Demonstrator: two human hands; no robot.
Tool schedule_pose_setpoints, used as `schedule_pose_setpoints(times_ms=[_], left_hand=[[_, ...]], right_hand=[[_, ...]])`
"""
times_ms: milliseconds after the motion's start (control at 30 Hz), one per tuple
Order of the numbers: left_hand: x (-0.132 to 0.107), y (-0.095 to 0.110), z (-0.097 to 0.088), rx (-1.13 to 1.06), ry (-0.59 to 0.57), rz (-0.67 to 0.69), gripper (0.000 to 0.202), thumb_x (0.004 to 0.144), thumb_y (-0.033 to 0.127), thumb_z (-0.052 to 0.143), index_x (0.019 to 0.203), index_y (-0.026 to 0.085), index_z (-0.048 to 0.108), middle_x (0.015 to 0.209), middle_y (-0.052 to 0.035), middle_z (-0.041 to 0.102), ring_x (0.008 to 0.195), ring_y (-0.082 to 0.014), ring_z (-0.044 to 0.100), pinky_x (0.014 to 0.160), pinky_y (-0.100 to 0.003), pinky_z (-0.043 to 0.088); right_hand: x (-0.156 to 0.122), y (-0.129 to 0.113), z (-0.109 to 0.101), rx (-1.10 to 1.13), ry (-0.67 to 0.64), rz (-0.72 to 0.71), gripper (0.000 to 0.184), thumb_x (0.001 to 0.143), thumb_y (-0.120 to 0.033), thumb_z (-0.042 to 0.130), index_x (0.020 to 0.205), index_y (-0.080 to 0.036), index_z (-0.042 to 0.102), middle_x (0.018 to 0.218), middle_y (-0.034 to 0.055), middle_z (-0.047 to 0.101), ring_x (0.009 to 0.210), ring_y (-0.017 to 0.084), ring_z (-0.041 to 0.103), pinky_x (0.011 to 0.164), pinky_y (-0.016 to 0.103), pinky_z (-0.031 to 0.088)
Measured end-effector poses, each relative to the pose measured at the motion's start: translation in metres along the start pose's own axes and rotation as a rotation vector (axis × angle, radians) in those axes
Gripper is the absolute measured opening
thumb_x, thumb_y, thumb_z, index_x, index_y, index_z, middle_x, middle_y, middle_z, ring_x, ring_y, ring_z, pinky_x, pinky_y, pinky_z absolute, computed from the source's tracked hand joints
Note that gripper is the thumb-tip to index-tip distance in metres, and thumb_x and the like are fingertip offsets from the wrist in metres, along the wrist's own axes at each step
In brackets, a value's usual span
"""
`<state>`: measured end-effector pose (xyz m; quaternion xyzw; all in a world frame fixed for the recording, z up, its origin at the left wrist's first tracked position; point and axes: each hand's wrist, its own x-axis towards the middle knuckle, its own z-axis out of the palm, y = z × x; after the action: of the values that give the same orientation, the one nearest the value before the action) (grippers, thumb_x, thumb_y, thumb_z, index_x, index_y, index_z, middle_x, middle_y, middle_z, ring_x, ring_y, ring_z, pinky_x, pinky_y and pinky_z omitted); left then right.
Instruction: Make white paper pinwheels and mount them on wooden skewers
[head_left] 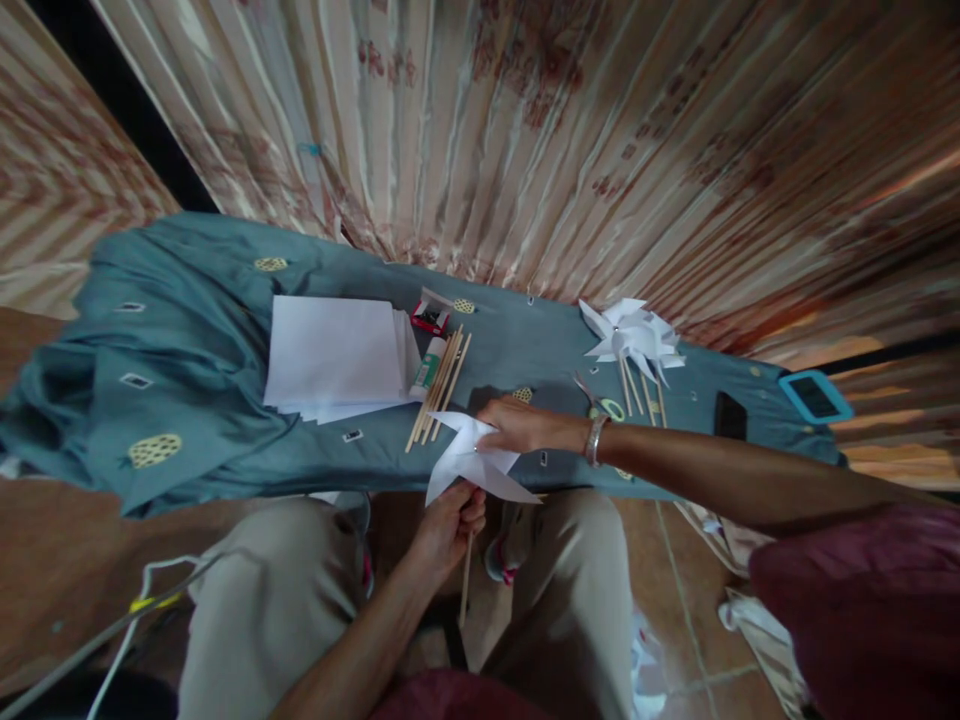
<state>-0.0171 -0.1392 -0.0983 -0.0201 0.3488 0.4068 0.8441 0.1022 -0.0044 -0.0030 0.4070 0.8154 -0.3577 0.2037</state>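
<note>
Hands [514, 425] come close together on one white paper pinwheel [491, 468], held over the near edge of the cloth-covered worktop [232, 450]. The left hand [451, 522] is closed on its thin stick [466, 585] just below the blades, the lower end hanging out beneath the fist, above the gap between the knees. The right hand [504, 426], a bracelet [596, 441] at its wrist, has its fingers on the upper blades beside the pinned centre; whether they pinch or only press there, I cannot tell. Just beyond the pinwheel, a loose bundle of wooden sticks [452, 365] lies beside a green-and-white tube [427, 368], with a small open red box [430, 316] behind. Left of these sits a stack of white paper [334, 350], its lower sheets fanned out slightly. Past the right wrist are scissors [611, 409] with yellow-green handles, partly hidden by the arm, and a cluster of pinwheels on sticks [634, 335]. Further right lie a dark phone-like object [730, 415] and a blue-framed device [816, 397] at the worktop's end. A pleated, flower-printed curtain [525, 150] hangs behind everything.
</note>
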Motion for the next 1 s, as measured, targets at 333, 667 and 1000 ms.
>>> schedule_pose_setpoints(times_ms=[333,667,1000], left_hand=[[-0.002,0.002,0.002,0.011,-0.031,0.010,0.036,0.059,0.029,0.080,0.063,0.015,0.047,0.054,0.0061,0.046,0.042,0.0003,0.027,0.041,-0.015,0.018],[-0.002,0.007,0.005,0.055,-0.041,-0.040,0.029,0.070,0.022,0.071,0.058,0.015,0.046,0.052,0.0071,0.041,0.040,0.0005,0.026,0.040,-0.015,0.015],[0.000,0.009,0.010,0.041,-0.024,-0.056,0.032,0.070,0.017,0.071,0.056,0.016,0.042,0.049,0.0088,0.037,0.038,0.0014,0.026,0.037,-0.013,0.017]], right_hand=[[0.004,0.005,0.010,0.071,0.051,0.049,0.007,0.080,-0.013,0.066,0.076,-0.011,0.072,0.067,0.0012,0.066,0.063,0.011,0.057,0.057,0.020,0.035],[-0.005,-0.006,0.018,0.131,0.149,0.222,0.009,0.080,-0.016,0.066,0.078,-0.012,0.074,0.067,0.0000,0.065,0.064,0.011,0.056,0.058,0.020,0.036],[-0.008,-0.016,0.026,0.139,0.276,0.405,0.011,0.079,-0.019,0.068,0.080,-0.010,0.074,0.069,0.0022,0.066,0.068,0.013,0.059,0.056,0.020,0.034]])
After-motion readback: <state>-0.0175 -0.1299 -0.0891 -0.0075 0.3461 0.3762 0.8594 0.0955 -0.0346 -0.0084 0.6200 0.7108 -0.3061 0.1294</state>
